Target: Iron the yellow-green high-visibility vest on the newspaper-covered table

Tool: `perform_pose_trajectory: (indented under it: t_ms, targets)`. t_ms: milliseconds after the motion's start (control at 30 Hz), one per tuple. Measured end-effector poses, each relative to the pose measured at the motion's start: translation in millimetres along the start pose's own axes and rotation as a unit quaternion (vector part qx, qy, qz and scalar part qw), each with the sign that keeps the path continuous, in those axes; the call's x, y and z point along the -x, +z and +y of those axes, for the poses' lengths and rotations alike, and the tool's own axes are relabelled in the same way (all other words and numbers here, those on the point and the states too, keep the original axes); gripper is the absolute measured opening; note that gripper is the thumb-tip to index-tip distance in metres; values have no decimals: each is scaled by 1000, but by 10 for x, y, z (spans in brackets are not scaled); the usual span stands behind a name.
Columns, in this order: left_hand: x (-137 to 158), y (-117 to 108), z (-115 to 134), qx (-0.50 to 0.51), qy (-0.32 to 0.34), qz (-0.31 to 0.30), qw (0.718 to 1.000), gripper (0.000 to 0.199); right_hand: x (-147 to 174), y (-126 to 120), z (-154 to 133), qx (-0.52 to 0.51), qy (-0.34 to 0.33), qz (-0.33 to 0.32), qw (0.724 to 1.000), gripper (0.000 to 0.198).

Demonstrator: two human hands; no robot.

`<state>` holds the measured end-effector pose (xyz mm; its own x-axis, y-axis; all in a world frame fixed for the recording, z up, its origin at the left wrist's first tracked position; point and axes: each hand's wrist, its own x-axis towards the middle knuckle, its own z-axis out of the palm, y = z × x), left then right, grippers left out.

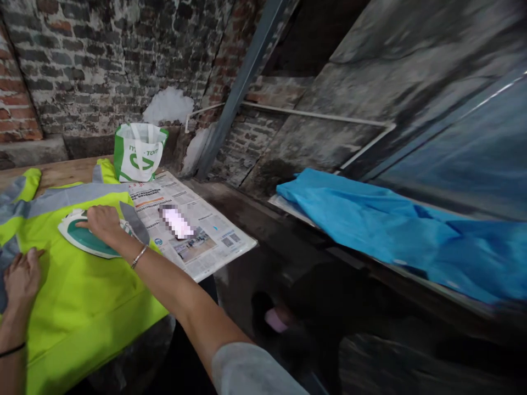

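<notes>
Now the right hand (102, 222) is closed around the handle of a green-and-white iron (84, 237) resting on a yellow high-visibility jacket (78, 291), while the left hand (21, 277) lies open, fingers loosely curled, flat on the jacket beside a newspaper (193, 230).

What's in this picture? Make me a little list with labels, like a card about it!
Place: wooden table by a brick wall
Right hand: gripping a green and white clothes iron
Left hand: flat on a neon yellow safety vest with grey stripes
Iron: resting on the vest
Under the vest: spread newspaper
Behind: green and white plastic bag, standing upright
To the right: blue plastic sheet draped over a ledge
</notes>
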<state>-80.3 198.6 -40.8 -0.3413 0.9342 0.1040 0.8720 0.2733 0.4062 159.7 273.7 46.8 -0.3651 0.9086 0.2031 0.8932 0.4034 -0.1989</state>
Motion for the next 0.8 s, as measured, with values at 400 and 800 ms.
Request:
perform_pose_trajectory:
  t_ms: [400, 800]
  targets:
    - [-18, -21, -23, 8, 1, -13, 1000, 70, -258, 52, 11, -2, 2, 19, 1000, 44]
    - [27, -99, 77, 17, -23, -23, 999, 72, 388, 31, -33, 7, -18, 7, 1000, 53]
